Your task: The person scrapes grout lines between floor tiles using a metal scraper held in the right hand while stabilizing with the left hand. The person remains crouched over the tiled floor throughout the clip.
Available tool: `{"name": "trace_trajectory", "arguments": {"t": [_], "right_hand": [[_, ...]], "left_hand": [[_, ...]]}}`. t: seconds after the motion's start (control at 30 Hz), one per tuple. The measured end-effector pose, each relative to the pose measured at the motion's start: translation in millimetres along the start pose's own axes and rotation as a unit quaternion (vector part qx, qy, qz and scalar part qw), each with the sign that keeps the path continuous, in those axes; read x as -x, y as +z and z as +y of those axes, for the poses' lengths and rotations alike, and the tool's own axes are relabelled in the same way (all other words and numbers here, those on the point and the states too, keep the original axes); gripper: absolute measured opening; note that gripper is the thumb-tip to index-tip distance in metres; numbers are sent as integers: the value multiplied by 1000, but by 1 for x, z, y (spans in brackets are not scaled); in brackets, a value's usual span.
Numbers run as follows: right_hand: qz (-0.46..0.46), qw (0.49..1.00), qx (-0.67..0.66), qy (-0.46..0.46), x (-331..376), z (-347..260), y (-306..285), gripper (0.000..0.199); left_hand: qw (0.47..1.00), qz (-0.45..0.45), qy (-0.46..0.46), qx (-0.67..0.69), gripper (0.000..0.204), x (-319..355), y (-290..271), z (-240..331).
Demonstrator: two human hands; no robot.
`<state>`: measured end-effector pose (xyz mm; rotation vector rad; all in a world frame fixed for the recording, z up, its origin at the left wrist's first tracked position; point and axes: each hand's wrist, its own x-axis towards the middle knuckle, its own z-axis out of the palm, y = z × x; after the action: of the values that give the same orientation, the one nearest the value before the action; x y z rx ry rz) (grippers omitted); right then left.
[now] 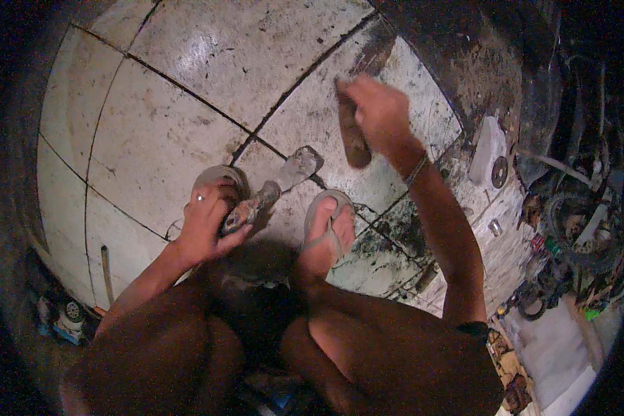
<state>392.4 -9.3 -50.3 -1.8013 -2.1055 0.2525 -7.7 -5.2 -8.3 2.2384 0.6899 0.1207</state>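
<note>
Over stained tiles [180, 132], the left hand [205, 216] grips a soiled piece [247, 210].

Stout brown tool [354, 144] — held, right; slanted grimy part [245, 212] — held, left.

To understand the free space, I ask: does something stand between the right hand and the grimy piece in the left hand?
Yes: in this view, a pale grey block lies between the right hand, with a brown rod beside it, and the grimy piece in the left hand. Whether block and piece touch is unclear.
</note>
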Motion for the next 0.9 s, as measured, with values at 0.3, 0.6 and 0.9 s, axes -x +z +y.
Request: {"name": "trace_trajectory", "arguments": {"t": [0.3,0.6,0.9], "right_hand": [[18,992,62,107,-6,11,-14,35],[155,959,-76,226,54,14,-3,12],[40,993,-96,58,70,-67,4,36]], "left_hand": [[1000,-14,-6,6,46,-1,-1,1],[1000,-8,0,0,44,2,1,-1],[1000,13,14,19,43,-5,-2,1]]}}
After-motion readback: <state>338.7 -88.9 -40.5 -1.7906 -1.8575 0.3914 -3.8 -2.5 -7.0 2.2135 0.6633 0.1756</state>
